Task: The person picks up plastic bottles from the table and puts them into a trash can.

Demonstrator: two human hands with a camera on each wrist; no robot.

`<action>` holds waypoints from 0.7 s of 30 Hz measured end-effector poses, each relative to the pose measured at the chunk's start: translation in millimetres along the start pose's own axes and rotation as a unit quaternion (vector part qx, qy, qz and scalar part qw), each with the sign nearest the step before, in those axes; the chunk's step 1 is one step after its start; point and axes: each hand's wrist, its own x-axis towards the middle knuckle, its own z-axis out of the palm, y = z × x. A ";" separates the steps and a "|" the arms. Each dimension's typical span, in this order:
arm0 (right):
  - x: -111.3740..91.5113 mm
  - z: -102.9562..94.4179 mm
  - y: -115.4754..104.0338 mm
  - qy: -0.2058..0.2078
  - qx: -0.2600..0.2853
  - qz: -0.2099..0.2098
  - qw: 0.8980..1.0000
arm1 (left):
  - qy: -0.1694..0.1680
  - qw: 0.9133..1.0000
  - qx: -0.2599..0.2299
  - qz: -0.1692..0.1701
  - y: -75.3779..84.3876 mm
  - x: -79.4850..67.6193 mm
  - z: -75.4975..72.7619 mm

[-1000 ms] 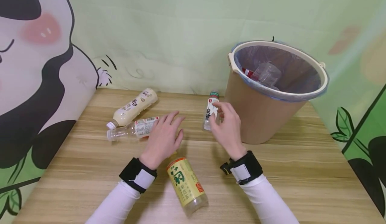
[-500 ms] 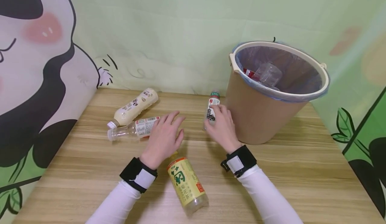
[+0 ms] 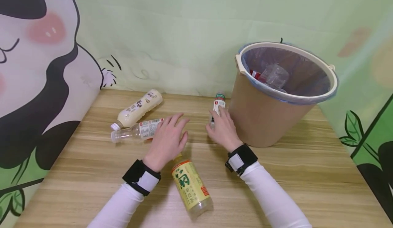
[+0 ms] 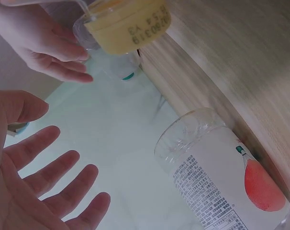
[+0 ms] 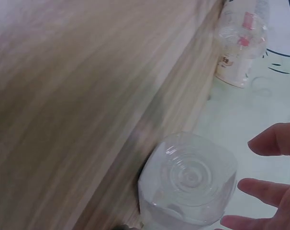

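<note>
My right hand (image 3: 224, 127) is over a clear plastic bottle (image 3: 219, 103) with a green cap and white label, lying beside the bin. In the right wrist view that bottle's round base (image 5: 190, 177) faces the camera, and the spread fingers (image 5: 264, 189) are right at its side. My left hand (image 3: 167, 139) hovers with relaxed, parted fingers and holds nothing. It partly covers a clear bottle (image 3: 149, 129) whose label shows a red fruit in the left wrist view. A yellow-labelled tea bottle (image 3: 191, 185) lies below the left hand; its yellow cap (image 4: 130, 31) looms close in the left wrist view.
A cream-coloured bottle (image 3: 139, 108) lies at the back left of the wooden table (image 3: 92, 187). On the right stands a tall brown bin (image 3: 261, 118) with a plastic liner and clear containers (image 3: 276, 76) inside. A printed cloth (image 3: 172, 50) hangs behind the table.
My right hand has moved left and in over the green-capped bottle, covering more of it. The left hand has stayed in place.
</note>
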 end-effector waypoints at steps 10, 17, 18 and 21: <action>-6.5 1.0 4.7 -0.032 -0.005 -0.004 0.999 | 0.003 1.000 0.009 0.006 0.0 0.0 0.4; -15.9 0.8 8.6 -0.039 -0.001 -0.035 0.999 | 0.002 1.000 0.008 0.006 -0.8 -1.1 1.8; -17.7 0.5 9.2 -0.041 0.001 -0.039 0.998 | 0.001 1.000 0.007 0.005 -0.8 -1.2 1.8; -23.5 -1.4 10.1 -0.046 0.009 -0.053 0.997 | -0.001 1.000 0.005 0.002 -0.8 -1.7 1.7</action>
